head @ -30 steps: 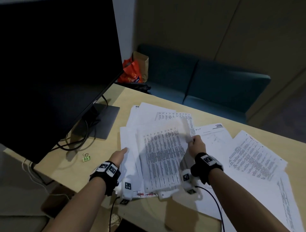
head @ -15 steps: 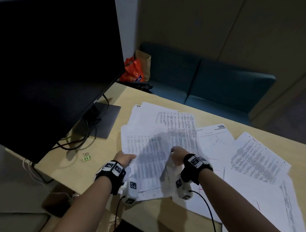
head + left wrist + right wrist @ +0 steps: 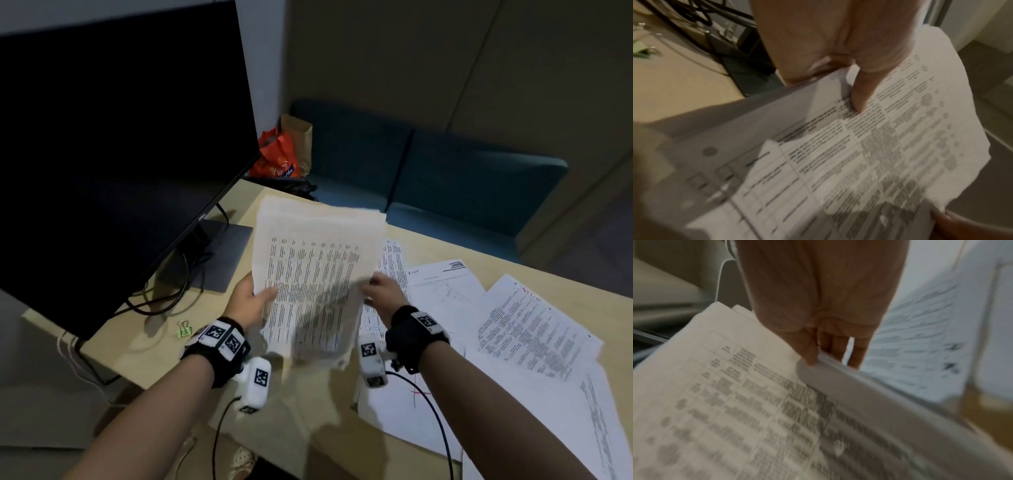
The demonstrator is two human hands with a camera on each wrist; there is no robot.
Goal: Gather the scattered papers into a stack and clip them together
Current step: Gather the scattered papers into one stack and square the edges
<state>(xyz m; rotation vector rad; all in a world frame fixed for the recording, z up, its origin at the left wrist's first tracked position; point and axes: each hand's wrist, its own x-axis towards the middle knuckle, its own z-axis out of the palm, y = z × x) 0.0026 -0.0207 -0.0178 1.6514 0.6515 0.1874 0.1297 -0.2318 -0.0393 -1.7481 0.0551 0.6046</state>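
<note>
A stack of printed papers (image 3: 311, 270) is lifted off the desk and tilted up toward me. My left hand (image 3: 248, 301) grips its left edge, thumb on the top sheet (image 3: 859, 100) and fingers behind. My right hand (image 3: 382, 291) pinches the right edge (image 3: 818, 356), thumb on top and fingers underneath. More loose sheets (image 3: 534, 325) lie spread on the wooden desk (image 3: 322, 404) to the right. A green binder clip (image 3: 184, 329) lies on the desk left of my left wrist, near the monitor.
A large dark monitor (image 3: 113, 164) on a grey base (image 3: 219, 253) with cables fills the left side. Teal seats (image 3: 445, 178) and an orange bag (image 3: 277, 157) stand beyond the desk's far edge. Cables hang from both wrist cameras.
Both hands gathered the left pile of sheets together, took hold of its two side edges and lifted it off the desk, tilting it upright.
</note>
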